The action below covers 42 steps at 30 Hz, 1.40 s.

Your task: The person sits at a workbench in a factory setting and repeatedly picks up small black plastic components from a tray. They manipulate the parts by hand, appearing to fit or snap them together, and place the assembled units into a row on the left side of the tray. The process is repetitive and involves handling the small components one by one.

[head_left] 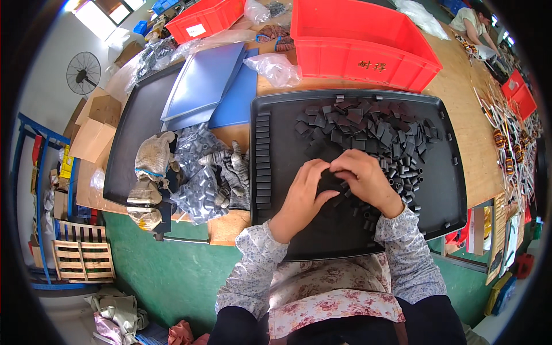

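Note:
Over the middle of a large black tray (299,241), my two hands meet at the fingertips. My left hand (299,198) is curled, its thumb held apart below and its fingers against those of the right. A pinch closes my right hand (368,179) on what looks like a small black piece, mostly hidden by the fingers. Beyond the hands lies a heap of flat black pieces (368,123). Short black tubes (405,175) are scattered beside and partly under my right hand. Along the tray's left side runs a neat column of black pieces (263,161).
Behind the tray stands a red bin (368,63). To the left are another dark tray (129,144), blue sheets (204,80), a clear bag of grey tubes (198,172) and work gloves (233,172). A second person (472,26) works at the far right.

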{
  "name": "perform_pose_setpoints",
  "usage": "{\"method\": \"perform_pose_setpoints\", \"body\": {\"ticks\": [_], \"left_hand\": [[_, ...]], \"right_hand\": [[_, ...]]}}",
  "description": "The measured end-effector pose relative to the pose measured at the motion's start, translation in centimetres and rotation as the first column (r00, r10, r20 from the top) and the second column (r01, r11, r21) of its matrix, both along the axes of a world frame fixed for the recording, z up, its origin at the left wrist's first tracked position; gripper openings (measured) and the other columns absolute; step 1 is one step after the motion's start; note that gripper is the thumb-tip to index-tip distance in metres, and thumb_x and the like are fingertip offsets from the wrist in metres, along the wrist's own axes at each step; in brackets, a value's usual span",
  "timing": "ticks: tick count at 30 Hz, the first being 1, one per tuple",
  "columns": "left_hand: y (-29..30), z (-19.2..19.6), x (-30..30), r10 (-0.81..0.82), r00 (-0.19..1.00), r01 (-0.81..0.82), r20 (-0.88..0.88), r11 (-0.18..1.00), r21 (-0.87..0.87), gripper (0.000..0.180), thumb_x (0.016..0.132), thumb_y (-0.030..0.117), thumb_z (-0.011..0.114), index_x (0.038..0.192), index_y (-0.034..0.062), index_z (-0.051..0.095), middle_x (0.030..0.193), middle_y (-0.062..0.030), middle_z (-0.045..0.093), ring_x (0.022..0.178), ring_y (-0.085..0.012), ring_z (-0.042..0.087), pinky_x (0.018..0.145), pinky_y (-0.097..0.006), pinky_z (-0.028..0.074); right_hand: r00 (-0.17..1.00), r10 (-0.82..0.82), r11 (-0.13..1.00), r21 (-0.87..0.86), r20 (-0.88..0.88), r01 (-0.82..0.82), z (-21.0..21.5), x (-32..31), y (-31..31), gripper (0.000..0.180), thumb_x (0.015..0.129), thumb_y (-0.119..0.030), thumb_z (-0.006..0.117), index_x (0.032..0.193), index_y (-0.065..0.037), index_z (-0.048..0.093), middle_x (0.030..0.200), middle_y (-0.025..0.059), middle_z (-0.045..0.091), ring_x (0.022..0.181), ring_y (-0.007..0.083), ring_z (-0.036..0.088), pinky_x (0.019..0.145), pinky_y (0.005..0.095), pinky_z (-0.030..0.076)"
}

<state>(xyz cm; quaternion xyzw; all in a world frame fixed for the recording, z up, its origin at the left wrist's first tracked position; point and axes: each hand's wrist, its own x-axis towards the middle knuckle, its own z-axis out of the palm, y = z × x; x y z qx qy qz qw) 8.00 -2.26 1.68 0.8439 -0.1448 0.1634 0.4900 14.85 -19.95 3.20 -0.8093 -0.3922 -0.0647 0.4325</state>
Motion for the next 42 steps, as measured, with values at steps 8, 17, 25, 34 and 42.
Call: {"method": "perform_pose_setpoints", "body": {"ticks": [8,17,25,34,42], "left_hand": [[3.5,-0.7,0.9,-0.011,0.996,0.007,-0.090,0.999,-0.046,0.018,0.084,-0.006,0.071,0.100,-0.0016,0.064,0.087,-0.0078,0.066,0.073,-0.0133,0.068,0.063,-0.024,0.053],[4.8,-2.2,1.4,-0.154,0.937,-0.023,-0.315,0.870,-0.492,0.015,0.086,-0.007,0.068,0.090,0.0011,0.056,0.094,-0.0070,0.066,0.078,-0.0085,0.064,0.070,-0.023,0.055],[4.6,-2.1,0.7,-0.313,0.855,0.062,-0.414,0.854,-0.517,0.020,0.087,-0.004,0.070,0.106,-0.0019,0.066,0.099,-0.0082,0.069,0.086,-0.0116,0.065,0.080,-0.026,0.055],[4.3,-1.6,0.3,-0.370,0.823,0.046,-0.432,0.801,-0.597,0.019,0.089,-0.002,0.069,0.108,-0.0037,0.068,0.096,-0.0072,0.069,0.082,-0.0125,0.066,0.075,-0.026,0.056],[4.6,-1.4,0.9,-0.336,0.840,0.037,-0.426,0.819,-0.573,0.028,0.092,0.000,0.065,0.120,-0.0010,0.066,0.102,-0.0086,0.070,0.082,-0.0123,0.065,0.075,-0.026,0.056]], "right_hand": [[0.986,0.056,0.995,-0.078,-0.156,-0.068,0.4,-0.7,0.2,0.030,0.072,-0.003,0.078,0.093,-0.007,0.057,0.080,0.0071,0.062,0.081,0.0282,0.062,0.070,0.0391,0.050],[0.975,0.215,0.936,-0.274,-0.050,-0.221,-0.7,-1.9,1.0,0.031,0.070,-0.002,0.077,0.093,-0.011,0.058,0.089,0.0045,0.057,0.091,0.0278,0.055,0.076,0.0393,0.047],[0.816,0.128,0.948,0.310,-0.564,0.065,-0.5,-0.9,1.0,0.015,0.085,-0.002,0.073,0.096,-0.005,0.063,0.092,0.0004,0.064,0.085,0.0108,0.061,0.079,0.0267,0.049],[0.879,0.186,0.912,0.411,-0.439,0.012,-1.6,-1.4,2.0,0.012,0.083,-0.002,0.074,0.092,-0.004,0.065,0.091,0.0036,0.068,0.082,0.0138,0.064,0.074,0.0287,0.051],[0.972,0.023,0.929,0.363,-0.235,0.066,-0.8,-1.8,2.4,0.023,0.075,-0.005,0.077,0.093,-0.008,0.063,0.098,0.0059,0.065,0.087,0.0256,0.062,0.077,0.0376,0.050]]}}
